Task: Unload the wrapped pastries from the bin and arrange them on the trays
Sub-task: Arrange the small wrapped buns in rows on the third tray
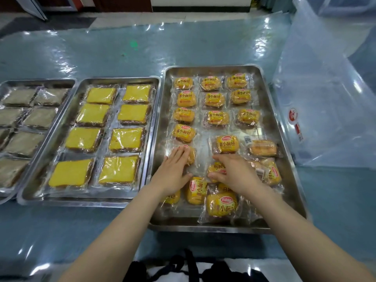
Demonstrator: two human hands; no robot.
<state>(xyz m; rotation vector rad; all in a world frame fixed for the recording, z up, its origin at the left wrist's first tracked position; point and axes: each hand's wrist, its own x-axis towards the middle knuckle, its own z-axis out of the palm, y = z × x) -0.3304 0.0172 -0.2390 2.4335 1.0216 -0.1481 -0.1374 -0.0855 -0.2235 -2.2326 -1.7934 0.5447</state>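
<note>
Pressing left hand [176, 167], fingers flat, on wrapped orange bun [190, 155]; right hand [234, 171] fingers curl round another bun [217, 169], steel tray [270, 117] 6 o'clock.

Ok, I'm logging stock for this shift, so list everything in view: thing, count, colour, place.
Steel trays: three, silver, side by side on the table.
Small bread packs: about twenty, orange-yellow, right tray; rows at the back, a loose heap in front.
Yellow cake slices: eight, wrapped, middle tray.
Brown cake slices: wrapped, left tray, partly cut off.
Clear bin: one, right of the trays.
Plastic sheet: clear, over the blue table.
Hands: left hand flat on a pack; right hand over the heap.
</note>
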